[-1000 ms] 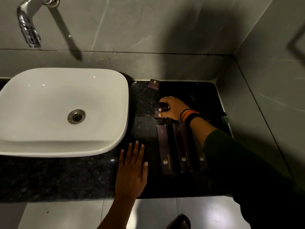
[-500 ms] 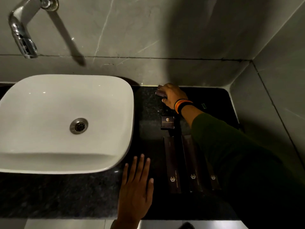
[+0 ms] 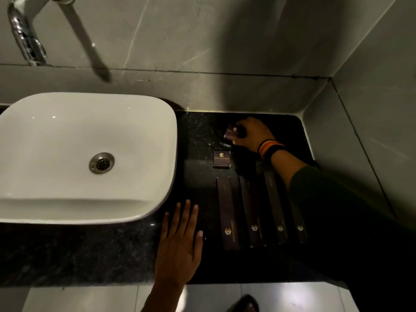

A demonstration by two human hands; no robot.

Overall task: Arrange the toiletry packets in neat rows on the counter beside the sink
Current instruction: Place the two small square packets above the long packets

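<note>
Right hand [image 3: 252, 134] at counter's [image 3: 198, 136] far end, fingers pinching a small square packet [image 3: 232, 133], tilted, at the hand's 9 o'clock. Second square packet [image 3: 222, 159] lies flat at the hand's 7 o'clock. Four long packets [image 3: 227, 212] in a row at 6 o'clock. Left hand [image 3: 180, 244] flat on counter, fingers spread, at their 9 o'clock.

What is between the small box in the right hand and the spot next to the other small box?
Nothing visible. The right hand holds a small box near the wall; the counter beside the other small box looks bare but dim. The long boxes lie nearer the front edge.
</note>
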